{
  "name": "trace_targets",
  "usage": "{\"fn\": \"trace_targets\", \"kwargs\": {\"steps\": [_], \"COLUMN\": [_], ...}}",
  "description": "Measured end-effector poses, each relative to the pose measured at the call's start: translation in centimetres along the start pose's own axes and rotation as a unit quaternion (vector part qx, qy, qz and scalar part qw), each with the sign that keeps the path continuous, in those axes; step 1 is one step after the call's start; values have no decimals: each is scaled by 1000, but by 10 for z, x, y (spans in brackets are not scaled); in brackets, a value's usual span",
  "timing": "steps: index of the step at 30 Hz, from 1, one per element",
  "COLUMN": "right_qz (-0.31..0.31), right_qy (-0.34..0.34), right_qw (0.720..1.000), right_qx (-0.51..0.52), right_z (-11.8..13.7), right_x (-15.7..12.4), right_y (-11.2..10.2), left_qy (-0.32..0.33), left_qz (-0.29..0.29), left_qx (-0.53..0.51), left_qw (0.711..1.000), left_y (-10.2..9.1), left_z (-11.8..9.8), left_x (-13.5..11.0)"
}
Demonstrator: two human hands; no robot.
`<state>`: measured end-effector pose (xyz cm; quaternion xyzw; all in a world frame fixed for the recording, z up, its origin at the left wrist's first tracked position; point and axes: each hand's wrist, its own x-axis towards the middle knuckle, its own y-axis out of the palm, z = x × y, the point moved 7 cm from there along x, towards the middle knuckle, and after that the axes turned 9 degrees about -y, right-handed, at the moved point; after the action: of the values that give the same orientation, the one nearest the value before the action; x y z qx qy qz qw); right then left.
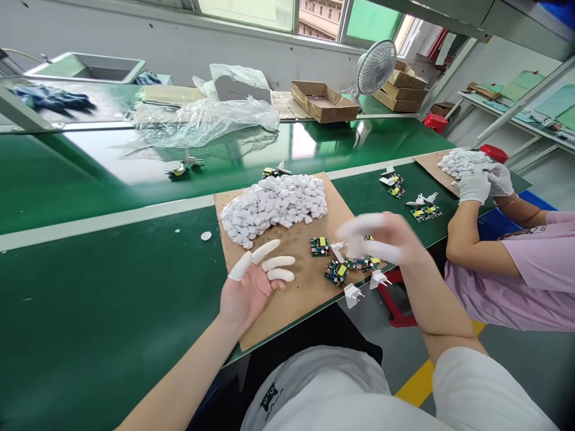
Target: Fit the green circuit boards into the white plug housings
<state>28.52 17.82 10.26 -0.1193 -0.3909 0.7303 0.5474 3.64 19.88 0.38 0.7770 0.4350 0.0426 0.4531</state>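
Observation:
My left hand (251, 281) is open above the cardboard sheet (296, 281), palm up, with white finger cots on its spread fingers. It holds nothing. My right hand (386, 239), also in finger cots, hovers blurred over the cardboard's right edge; whether anything sits between its fingers I cannot tell. Beneath and beside it lie several small green circuit boards (336, 272) with yellow parts, joined with white plugs. Two white two-pin plugs (353, 295) stick out past the table's front edge. Behind my hands a heap of small white plastic pieces (278, 206) covers the back of the cardboard.
A co-worker's gloved hands (483, 184) handle another white heap (462, 161) at right. Between us lie more boards with plugs (424, 209). One round white piece (206, 236) rests left of the cardboard. Plastic wrap (206, 120), an open carton (324, 103) and a fan (376, 66) stand behind.

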Motion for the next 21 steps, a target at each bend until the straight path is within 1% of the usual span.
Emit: {"fn": "trace_targets", "kwargs": {"steps": [2, 4, 6, 8, 10, 12, 17, 19, 21], "right_qz": [69, 129, 170, 199, 219, 232, 261, 272, 280], "right_qy": [38, 75, 93, 100, 101, 100, 102, 111, 125], "right_qw": [994, 979, 963, 950, 941, 934, 918, 910, 904], "right_qx": [-71, -141, -186, -218, -239, -253, -282, -292, -296], "right_z": [-17, -34, -43, -44, -39, -33, -26, -27, -28], "right_x": [10, 15, 16, 18, 24, 33, 55, 56, 51], "right_y": [15, 31, 44, 51, 53, 54, 63, 66, 67], "left_qy": [-16, -15, 24, 73, 93, 89, 86, 90, 98], "left_qz": [-22, -54, -94, -129, -144, -144, -142, -136, -132], "left_qx": [19, 52, 107, 202, 296, 355, 437, 459, 468], "left_qw": [999, 997, 990, 968, 940, 919, 884, 874, 868], "left_y": [-2, -6, -9, -11, -10, -9, -8, -7, -6], "left_z": [4, 7, 4, -1, -2, 2, 14, 15, 13], "left_x": [2, 4, 3, 1, 1, 2, 2, 2, 1]}}
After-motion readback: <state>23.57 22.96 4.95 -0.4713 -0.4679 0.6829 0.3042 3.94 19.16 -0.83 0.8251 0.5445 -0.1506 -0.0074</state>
